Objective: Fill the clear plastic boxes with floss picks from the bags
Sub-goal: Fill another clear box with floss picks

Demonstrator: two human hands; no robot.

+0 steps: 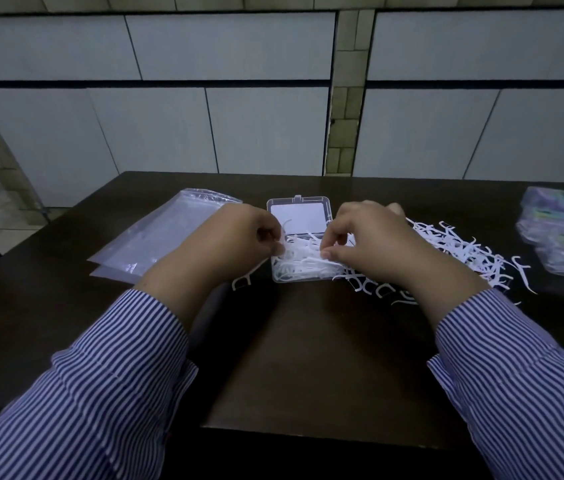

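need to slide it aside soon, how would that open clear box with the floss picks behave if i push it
The clear box looks thin-walled and small, so it is probably light and would slide easily on the smooth dark table. Its lid stands open, so pushing there may tip it. The floss picks are heaped loosely and could spill.

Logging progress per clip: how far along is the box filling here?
Done: flat bags lie emptied at left. In hand: left hand and right hand tuck picks into the open clear box, already well filled. Left: the loose pile at right, and closing the lid.
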